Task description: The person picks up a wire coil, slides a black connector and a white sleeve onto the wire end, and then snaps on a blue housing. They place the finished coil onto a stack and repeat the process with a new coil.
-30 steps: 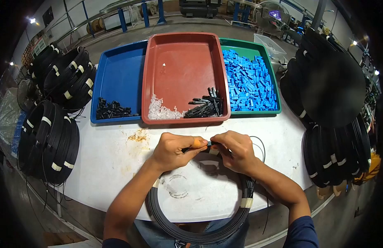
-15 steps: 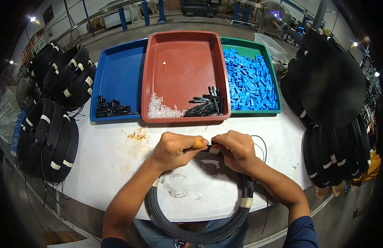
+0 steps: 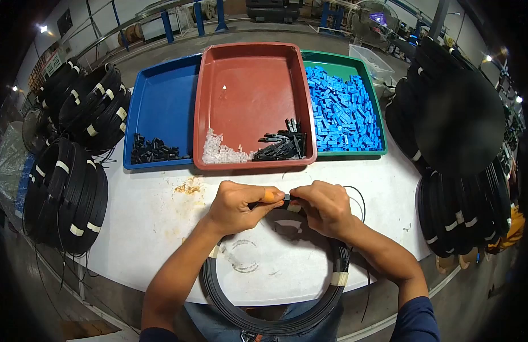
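Note:
Over the far side of a black cable coil (image 3: pixel 275 325), both hands meet fingertip to fingertip. My left hand (image 3: pixel 234 208), with an orange wrap on one digit, is closed in a pinch on a small black connector piece (image 3: pixel 287 197). My right hand (image 3: pixel 328 210) pinches the other side of this piece, its fingers hiding most of what they grip. A thin black cable (image 3: pixel 364 208) loops out to the right, behind the right hand. Pale tape bands bind the coil, which overhangs the table's front edge above the lap.
Beyond the hands stand a blue tray (image 3: pixel 161 108) with black parts, a red tray (image 3: pixel 252 74) with clear and black pieces, and a green tray (image 3: pixel 373 85) of blue clips. Black cable coils (image 3: pixel 64 196) are stacked left; more coils (image 3: pixel 463 211) flank the right.
The pale, bluish-white bit that showed between my fingertips is no longer visible; a dark piece shows there now. Both hands stay almost in place, and the view shifts slightly.

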Tool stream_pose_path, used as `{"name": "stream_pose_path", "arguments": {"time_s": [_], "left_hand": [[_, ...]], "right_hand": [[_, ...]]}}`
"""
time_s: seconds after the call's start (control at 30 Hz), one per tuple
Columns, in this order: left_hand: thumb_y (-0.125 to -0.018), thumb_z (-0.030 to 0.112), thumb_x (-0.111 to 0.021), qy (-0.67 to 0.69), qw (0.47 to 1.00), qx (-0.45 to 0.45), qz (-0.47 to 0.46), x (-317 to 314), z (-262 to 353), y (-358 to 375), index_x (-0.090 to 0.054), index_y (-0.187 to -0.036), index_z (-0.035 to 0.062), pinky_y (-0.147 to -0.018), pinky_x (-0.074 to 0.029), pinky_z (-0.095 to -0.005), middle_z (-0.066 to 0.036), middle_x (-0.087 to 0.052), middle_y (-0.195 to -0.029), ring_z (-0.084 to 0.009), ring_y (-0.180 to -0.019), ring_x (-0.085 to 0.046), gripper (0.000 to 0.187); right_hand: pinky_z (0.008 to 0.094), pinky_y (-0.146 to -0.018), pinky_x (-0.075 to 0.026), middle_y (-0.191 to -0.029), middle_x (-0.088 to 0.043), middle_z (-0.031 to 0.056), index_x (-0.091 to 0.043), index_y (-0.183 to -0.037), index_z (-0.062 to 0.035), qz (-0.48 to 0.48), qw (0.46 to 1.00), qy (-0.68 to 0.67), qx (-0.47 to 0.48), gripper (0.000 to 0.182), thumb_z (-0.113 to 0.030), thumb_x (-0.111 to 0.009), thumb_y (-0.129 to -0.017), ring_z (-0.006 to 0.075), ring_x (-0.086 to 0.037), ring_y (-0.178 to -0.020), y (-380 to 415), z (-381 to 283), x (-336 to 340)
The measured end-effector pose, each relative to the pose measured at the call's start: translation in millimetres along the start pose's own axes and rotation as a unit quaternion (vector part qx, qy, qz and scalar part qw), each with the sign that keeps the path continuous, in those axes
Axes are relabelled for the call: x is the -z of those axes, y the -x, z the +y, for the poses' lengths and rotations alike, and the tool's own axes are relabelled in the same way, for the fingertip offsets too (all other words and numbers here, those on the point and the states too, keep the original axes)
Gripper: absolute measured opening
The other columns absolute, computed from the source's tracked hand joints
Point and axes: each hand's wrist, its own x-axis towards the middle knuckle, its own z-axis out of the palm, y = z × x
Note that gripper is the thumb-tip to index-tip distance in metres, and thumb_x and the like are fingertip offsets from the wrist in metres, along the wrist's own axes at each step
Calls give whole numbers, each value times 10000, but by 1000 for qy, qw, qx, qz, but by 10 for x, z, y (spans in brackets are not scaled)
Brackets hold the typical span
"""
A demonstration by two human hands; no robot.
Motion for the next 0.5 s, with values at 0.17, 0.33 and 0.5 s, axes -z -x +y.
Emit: {"name": "stream_pose_path", "arguments": {"time_s": [0.17,0.33,0.5], "left_hand": [[-745,-20,-802,-69,994,-66,-58,19,-14,11,-728,-801,6,-660,-618,-305,-131,-767,-882,-235,-754,-763,97],[-755,19,-815,-22,999,-21,-27,7,-23,-4,-722,-792,14,-630,-608,-298,-109,-765,-841,-234,-690,-749,100],[-762,37,-818,-42,999,-21,-25,20,75,-56,-740,-815,26,-562,-574,-293,-95,-748,-770,-219,-619,-720,95]], "right_hand": [[390,-582,-523,-753,-681,119,-692,-958,-31,-59,995,-55,-57,176,-19,-751,-793,297,-672,-652,12,83,-37],[393,-578,-527,-749,-680,114,-682,-944,-40,-30,999,-19,-12,179,-28,-757,-781,292,-674,-644,4,38,-40],[372,-559,-518,-733,-678,106,-687,-935,-33,-21,999,21,25,180,13,-746,-772,275,-666,-624,-3,-15,3]]}}
